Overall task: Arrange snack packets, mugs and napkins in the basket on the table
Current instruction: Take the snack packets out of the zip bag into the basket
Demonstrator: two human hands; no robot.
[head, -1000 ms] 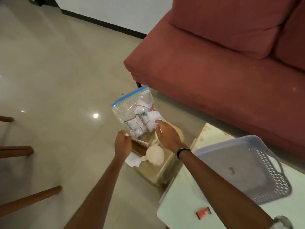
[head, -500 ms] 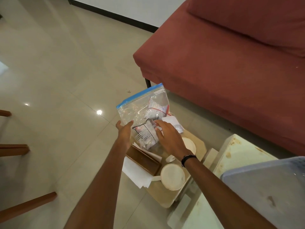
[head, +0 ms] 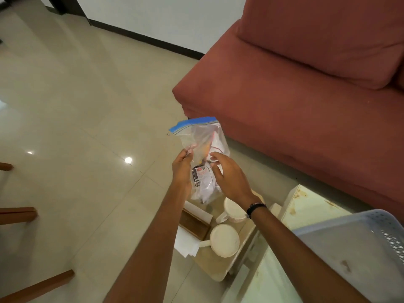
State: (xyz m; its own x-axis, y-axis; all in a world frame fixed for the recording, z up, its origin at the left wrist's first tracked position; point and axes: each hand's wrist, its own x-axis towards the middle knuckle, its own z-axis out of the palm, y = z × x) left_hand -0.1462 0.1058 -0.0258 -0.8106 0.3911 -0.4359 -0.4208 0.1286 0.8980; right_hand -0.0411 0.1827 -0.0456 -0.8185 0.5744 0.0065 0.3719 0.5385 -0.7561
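A clear zip bag (head: pixel 201 138) with a blue seal holds several snack packets and hangs upright above a low stool. My left hand (head: pixel 182 169) pinches its left side and my right hand (head: pixel 229 173) grips its right side. Below the bag, two cream mugs (head: pixel 224 239) (head: pixel 234 212) stand on the stool, next to a wooden napkin holder (head: pixel 193 223) and loose white napkins (head: pixel 185 244). The grey plastic basket (head: pixel 349 243) sits on the pale table (head: pixel 310 206) at the lower right, nothing visible inside it.
A red sofa (head: pixel 306 95) fills the upper right, close behind the stool and table. Wooden chair legs (head: pixel 17 215) jut in from the left edge. Glossy tiled floor (head: pixel 87 106) stretches to the left and far side.
The bag has been lifted higher off the stool and turned more edge-on, with both hands now on its sides. The view shifted, showing both mugs and more of the basket.
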